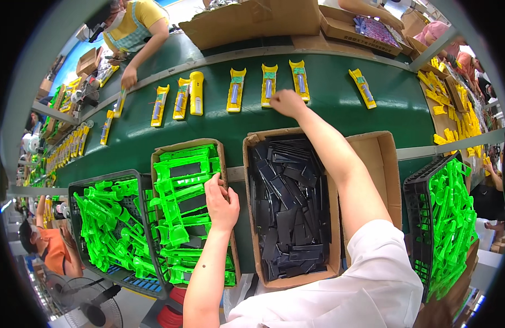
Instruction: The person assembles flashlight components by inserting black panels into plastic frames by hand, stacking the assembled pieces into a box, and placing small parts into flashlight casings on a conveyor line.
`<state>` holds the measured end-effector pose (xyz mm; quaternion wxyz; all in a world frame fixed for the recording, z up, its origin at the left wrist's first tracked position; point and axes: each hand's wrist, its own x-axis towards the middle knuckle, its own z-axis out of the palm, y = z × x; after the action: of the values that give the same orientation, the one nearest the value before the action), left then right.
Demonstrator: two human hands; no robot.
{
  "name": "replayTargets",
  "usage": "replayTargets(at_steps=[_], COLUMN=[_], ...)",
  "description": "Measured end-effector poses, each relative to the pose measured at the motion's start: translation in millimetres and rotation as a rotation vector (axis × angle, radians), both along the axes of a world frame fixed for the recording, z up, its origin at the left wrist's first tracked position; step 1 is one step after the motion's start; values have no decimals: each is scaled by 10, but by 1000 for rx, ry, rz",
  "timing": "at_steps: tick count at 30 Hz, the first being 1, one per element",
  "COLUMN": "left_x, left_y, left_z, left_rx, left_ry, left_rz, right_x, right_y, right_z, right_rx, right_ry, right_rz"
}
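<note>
My right hand reaches across the green conveyor belt with its fingers closed at the lower end of a yellow casing half. That casing has a green circuit board at its top and a blue-grey cylinder, like a battery, inside. Similar yellow casing halves lie on both sides of it. My left hand is over the right edge of a cardboard box of bright green plastic parts. Its fingers are loosely bent and apart, with nothing visible in them.
Between my arms stands a carton of flat black pieces. Black crates of green parts flank me, left and right. A finished-looking yellow body lies on the belt. Across it, a person handles a casing. A fan stands lower left.
</note>
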<state>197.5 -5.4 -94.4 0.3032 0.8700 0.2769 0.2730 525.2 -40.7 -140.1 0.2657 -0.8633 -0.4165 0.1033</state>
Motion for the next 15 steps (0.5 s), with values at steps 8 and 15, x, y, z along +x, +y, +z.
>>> replayTargets(at_steps=[8, 15], left_x=[-125, -680], left_y=[-77, -172], left_z=[314, 722], left_rx=[-100, -270], left_ry=[-123, -221], left_rz=[-2, 109], right_x=[-49, -33], right_y=[10, -48], right_z=[48, 230], right_rx=[-66, -269], right_ry=[-54, -180], right_rz=[12, 148])
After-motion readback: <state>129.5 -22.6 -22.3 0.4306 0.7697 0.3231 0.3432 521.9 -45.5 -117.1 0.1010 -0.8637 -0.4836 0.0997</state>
